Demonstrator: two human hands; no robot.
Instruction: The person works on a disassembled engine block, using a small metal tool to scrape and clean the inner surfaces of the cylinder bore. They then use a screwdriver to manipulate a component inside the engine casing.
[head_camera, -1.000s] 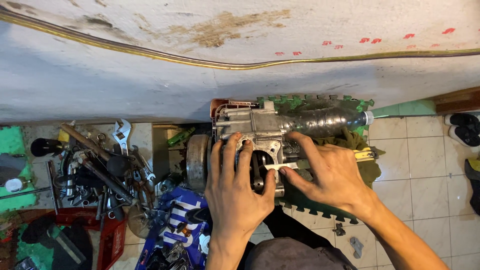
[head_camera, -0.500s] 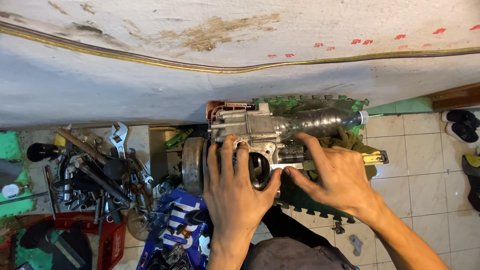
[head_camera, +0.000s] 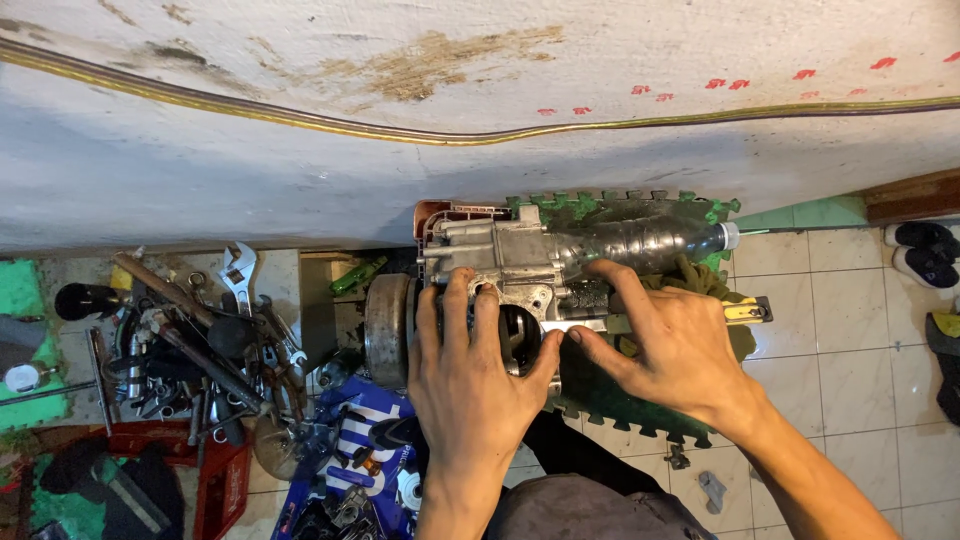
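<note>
Crowding engine casing (head_camera: 505, 255): wall (head_camera: 300, 170), tool pile (head_camera: 190, 340).

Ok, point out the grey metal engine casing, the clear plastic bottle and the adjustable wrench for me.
Grey metal engine casing (head_camera: 500, 245): head view, upper housing above the left hand.
Clear plastic bottle (head_camera: 640, 240): head view, middle of its body.
Adjustable wrench (head_camera: 238, 268): head view, its jaw end.

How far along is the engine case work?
Done: engine case lies on the green foam mat, round bore exposed. In hand: left hand presses on the case; right hand fingers a metal strip beside the bore. Left: tool pile untouched; remaining steps unclear.
</note>
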